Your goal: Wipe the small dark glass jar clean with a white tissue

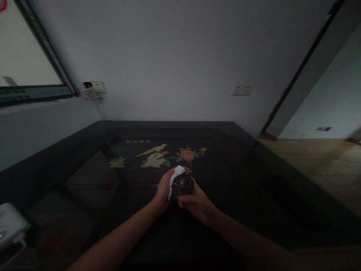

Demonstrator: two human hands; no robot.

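Observation:
Over the dark table, both hands are together around a small, dark, rounded, glossy object [184, 184]; the dim light hides its exact kind. My left hand [163, 189] is closed at its left side, with a crumpled white tissue [177, 172] between the palm and the object. Part of the tissue sticks up above the object's top left. My right hand [199, 202] grips the object from the right and below, its thumb across the front lower side. The far fingers of the left hand are mostly hidden.
The glossy black table [220, 162] bears a picture of a bird and flowers [187, 155]. A white device with a cable [12, 224] sits at the left front edge. Wall sockets [241, 90] are behind, a window [31, 49] is at left, and wooden floor [318, 162] lies right.

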